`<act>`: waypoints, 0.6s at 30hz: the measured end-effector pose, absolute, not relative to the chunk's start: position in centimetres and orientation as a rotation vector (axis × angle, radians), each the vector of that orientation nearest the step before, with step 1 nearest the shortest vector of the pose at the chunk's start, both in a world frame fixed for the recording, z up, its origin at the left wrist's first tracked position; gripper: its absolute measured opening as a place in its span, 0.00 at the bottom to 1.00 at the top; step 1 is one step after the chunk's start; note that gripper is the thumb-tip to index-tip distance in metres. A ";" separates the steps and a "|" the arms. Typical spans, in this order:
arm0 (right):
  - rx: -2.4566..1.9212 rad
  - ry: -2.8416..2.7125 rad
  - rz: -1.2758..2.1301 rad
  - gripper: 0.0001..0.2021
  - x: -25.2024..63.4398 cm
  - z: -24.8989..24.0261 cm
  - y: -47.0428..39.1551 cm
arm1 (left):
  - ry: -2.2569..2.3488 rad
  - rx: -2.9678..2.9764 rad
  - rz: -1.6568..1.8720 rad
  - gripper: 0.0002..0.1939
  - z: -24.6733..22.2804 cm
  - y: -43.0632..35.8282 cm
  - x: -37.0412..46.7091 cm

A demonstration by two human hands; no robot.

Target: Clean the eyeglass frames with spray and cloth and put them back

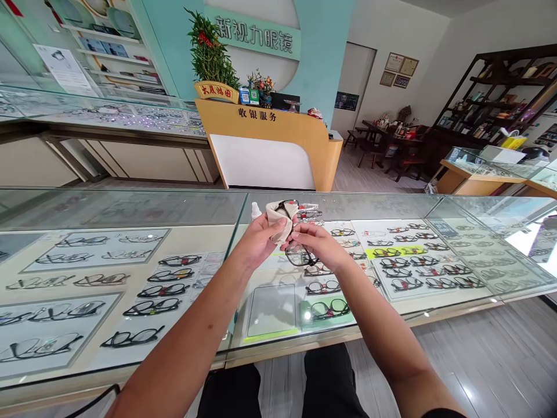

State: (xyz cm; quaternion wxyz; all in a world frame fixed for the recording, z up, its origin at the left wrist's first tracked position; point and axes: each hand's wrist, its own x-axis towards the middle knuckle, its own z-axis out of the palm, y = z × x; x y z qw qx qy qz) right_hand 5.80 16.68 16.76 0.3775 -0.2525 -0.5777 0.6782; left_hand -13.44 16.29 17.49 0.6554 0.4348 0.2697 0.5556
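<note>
Above the glass counter, my left hand [257,238] is closed round a cream cloth [277,216], which is folded over part of a pair of dark-framed glasses [300,255]. One lens hangs below the cloth, and a dark part of the frame shows at its top. Beside it, the fingers of my right hand [314,239] are pinched on the glasses near the middle of the frame. A small white bottle [256,210] stands on the glass just behind my left hand.
Under the glass counter top [200,210] lie rows of glasses on trays. Beyond it stands a wooden cashier desk [270,122] with a plant [211,58]. More display cases are at the left and right.
</note>
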 end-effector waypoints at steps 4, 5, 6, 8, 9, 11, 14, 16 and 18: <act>-0.602 -1.409 1.781 0.21 5.9 16.8 16.9 | 0.609 1.034 1.244 0.31 17.9 15.9 -13.6; -0.599 -1.405 1.781 0.21 6.0 16.8 16.9 | 0.618 1.051 1.253 0.31 17.9 15.9 -13.5; -0.597 -1.402 1.779 0.21 5.9 16.9 16.8 | 0.629 1.069 1.271 0.31 17.9 15.9 -13.4; -0.597 -1.402 1.774 0.22 5.8 17.0 16.7 | 0.664 1.096 1.323 0.29 17.6 16.0 -13.1; -0.597 -1.409 1.768 0.23 5.7 17.1 16.6 | 0.688 1.100 1.356 0.28 17.4 16.0 -12.9; -0.599 -1.446 1.741 0.24 5.5 17.2 16.3 | 0.737 1.092 1.415 0.28 17.0 16.1 -12.6; -0.608 -1.504 1.693 0.24 5.3 17.4 16.0 | 0.751 1.078 1.444 0.30 16.7 16.3 -12.6; -0.603 -1.510 1.684 0.24 5.5 17.6 15.8 | 0.704 1.086 1.414 0.30 16.8 16.5 -13.0; -0.599 -1.502 1.686 0.23 5.9 17.6 15.9 | 0.659 1.097 1.374 0.29 17.2 16.6 -13.5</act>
